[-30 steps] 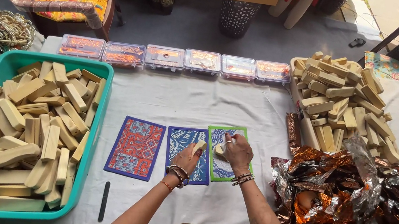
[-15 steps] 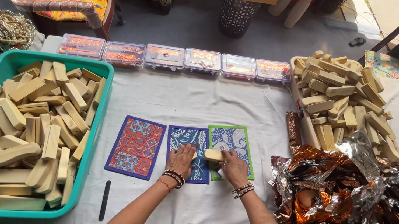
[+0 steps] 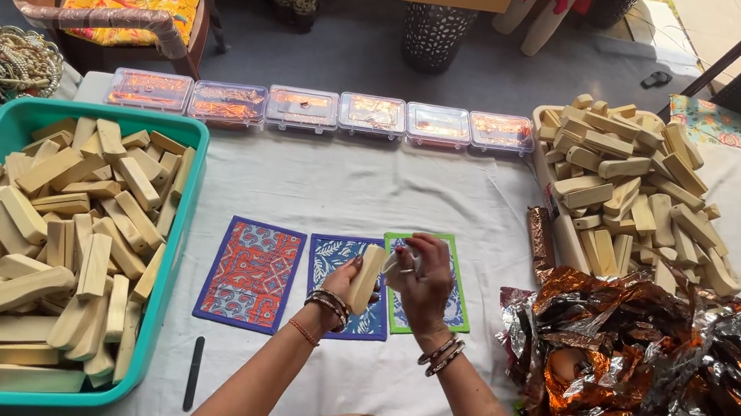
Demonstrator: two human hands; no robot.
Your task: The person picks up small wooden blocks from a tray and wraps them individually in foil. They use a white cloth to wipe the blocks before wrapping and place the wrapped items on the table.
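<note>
The left hand [image 3: 346, 287] pinches an upright wooden block [image 3: 366, 276]; the right hand [image 3: 424, 278], at its 3 o'clock, curls on something unclear. A loose pinch could drop it.

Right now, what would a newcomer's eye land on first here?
Probably the teal tray heaped with pale wooden blocks on the left, and a second heap at upper right. At centre, the left hand holds one block over three patterned cards, beside crumpled copper foil.
</note>
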